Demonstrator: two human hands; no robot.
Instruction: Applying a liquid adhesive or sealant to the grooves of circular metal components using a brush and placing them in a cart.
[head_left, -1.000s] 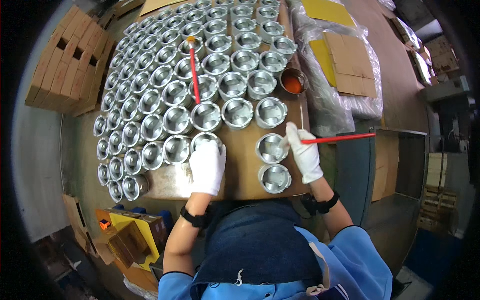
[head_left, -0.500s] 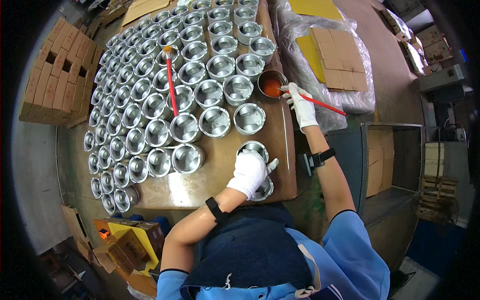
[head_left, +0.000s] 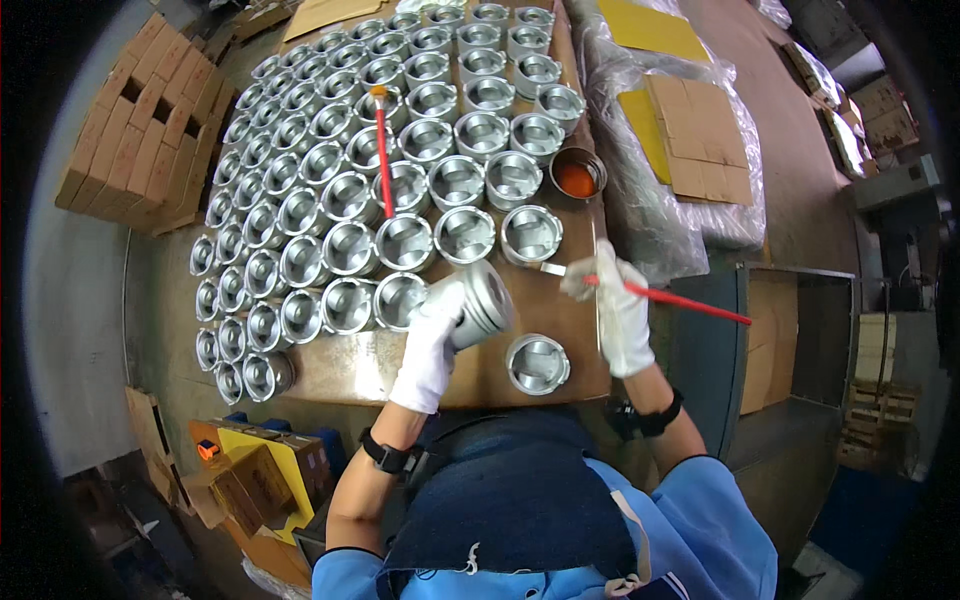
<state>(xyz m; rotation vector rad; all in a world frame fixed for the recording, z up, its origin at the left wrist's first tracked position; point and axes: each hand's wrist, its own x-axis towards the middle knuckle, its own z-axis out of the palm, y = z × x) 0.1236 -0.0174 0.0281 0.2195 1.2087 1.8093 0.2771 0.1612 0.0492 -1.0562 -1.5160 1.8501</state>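
Note:
My left hand (head_left: pixel 432 340), in a white glove, is closed around a silver metal piston (head_left: pixel 484 308). The piston is tilted above the table, its grooved side showing. My right hand (head_left: pixel 618 312), also gloved, grips a red-handled paintbrush (head_left: pixel 695 301); the bristle end points left, toward the held piston but apart from it. Beyond that hand, a round tin (head_left: pixel 578 154) with orange-red liquid inside stands at the table's right edge. One lone piston (head_left: pixel 538 364) sits near the front edge. A second red brush (head_left: pixel 384 165) lies across the rows of upright pistons (head_left: pixel 429 141).
The brown table (head_left: pixel 335 372) carries many pistons in rows. To its right are plastic-wrapped goods (head_left: pixel 640 235) topped with a cardboard sheet (head_left: pixel 700 140), and a grey metal cabinet (head_left: pixel 745 340). Stacked cartons (head_left: pixel 135 120) stand at the far left; an open box (head_left: pixel 250 490) is lower left.
My left hand has lifted one of the two front pistons, tilting it and moving left. My right hand has drawn the brush out of the tin and toward me. The whole view has shifted slightly.

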